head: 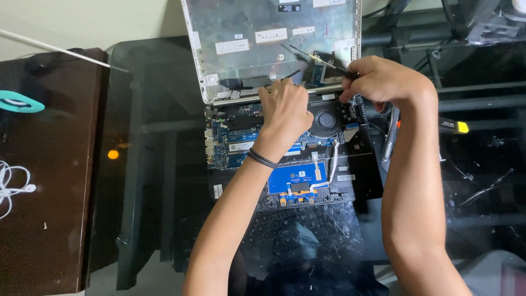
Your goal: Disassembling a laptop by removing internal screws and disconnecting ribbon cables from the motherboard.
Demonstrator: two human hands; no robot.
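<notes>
The opened laptop [285,137] lies under both hands on the glass table [142,164]. The left hand [282,109] presses curled fingers near the hinge. The right hand [383,82] pinches a thin black tool [320,61]. Best to keep the tool steady and push gently.

Dark glass table [148,164] fills most of view, reflective, metal frame bars visible through top. At 9 o'clock, dark brown wooden cabinet [49,181] just beside table, white earphones [11,189] and teal object [19,102] on it. At 11 o'clock, pale wall [93,22]. Small orange light reflection [113,154] on glass. Light even, soft.
</notes>
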